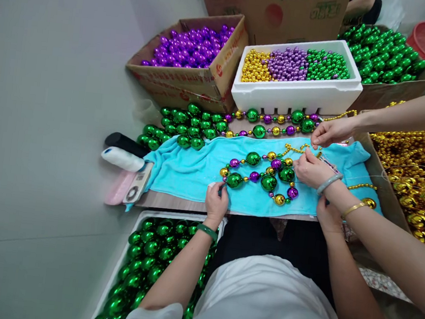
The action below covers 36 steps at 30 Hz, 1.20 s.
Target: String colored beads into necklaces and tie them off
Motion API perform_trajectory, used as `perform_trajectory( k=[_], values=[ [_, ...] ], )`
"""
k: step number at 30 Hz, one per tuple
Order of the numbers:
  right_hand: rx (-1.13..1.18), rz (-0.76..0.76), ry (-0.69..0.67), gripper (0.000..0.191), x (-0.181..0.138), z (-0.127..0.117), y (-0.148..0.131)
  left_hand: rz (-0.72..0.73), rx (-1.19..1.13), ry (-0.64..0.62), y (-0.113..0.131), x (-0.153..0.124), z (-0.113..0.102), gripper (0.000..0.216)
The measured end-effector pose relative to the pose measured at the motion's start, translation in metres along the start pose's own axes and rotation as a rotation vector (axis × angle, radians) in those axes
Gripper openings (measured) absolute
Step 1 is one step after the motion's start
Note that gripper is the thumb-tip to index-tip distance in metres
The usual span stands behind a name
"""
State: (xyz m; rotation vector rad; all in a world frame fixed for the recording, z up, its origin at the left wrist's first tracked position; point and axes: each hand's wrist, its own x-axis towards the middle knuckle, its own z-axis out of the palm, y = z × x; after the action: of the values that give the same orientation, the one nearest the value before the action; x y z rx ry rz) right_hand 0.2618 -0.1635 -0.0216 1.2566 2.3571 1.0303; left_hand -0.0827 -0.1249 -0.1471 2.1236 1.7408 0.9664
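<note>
A necklace of large green, purple and gold beads (268,173) lies looped on a turquoise towel (188,169) spread over a low board. My left hand (216,201), with a green bangle on the wrist, is closed at the necklace's left end, beside a gold bead. My right hand (327,213) rests at the towel's front edge; its fingers are hidden under a co-worker's wrist. That co-worker reaches in from the right: one hand (311,171), with a pale bangle and a gold bracelet, pinches at the necklace's right end, and the other hand (330,132) hovers just behind it.
A second bead strand (274,119) and loose green beads (185,125) lie behind the towel. A white foam box (297,92) holds small gold, purple and green beads. Cardboard boxes hold purple beads (190,49), green beads (385,54) and gold beads (422,168). A tray of green beads (142,264) sits at my left knee. Thread spools (122,158) lie left.
</note>
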Motion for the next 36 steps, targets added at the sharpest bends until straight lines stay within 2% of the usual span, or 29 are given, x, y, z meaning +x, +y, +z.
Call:
perform_trajectory(
  k=[4,12,18,23,29,36],
  values=[
    [-0.068,-0.023,-0.013,0.024,-0.001,-0.002,0.0,-0.005,-0.002,0.002,0.001,0.0,-0.001,0.023],
    [0.065,0.017,-0.007,0.031,0.0,0.0,0.001,-0.012,-0.005,0.0,0.003,0.001,-0.002,0.021],
    [0.173,0.063,-0.017,0.027,0.003,0.0,0.003,-0.016,-0.002,0.002,0.002,0.001,-0.001,0.021],
    [0.115,0.018,-0.065,0.026,0.002,-0.002,0.004,-0.014,0.007,0.0,0.002,0.001,-0.001,0.022],
    [0.215,0.095,0.0,0.031,-0.001,0.004,0.001,-0.013,0.012,-0.002,0.002,0.001,-0.001,0.022],
    [0.243,0.172,0.151,0.042,-0.003,0.02,0.004,-0.011,0.023,-0.007,0.003,0.001,-0.001,0.023]
  ],
)
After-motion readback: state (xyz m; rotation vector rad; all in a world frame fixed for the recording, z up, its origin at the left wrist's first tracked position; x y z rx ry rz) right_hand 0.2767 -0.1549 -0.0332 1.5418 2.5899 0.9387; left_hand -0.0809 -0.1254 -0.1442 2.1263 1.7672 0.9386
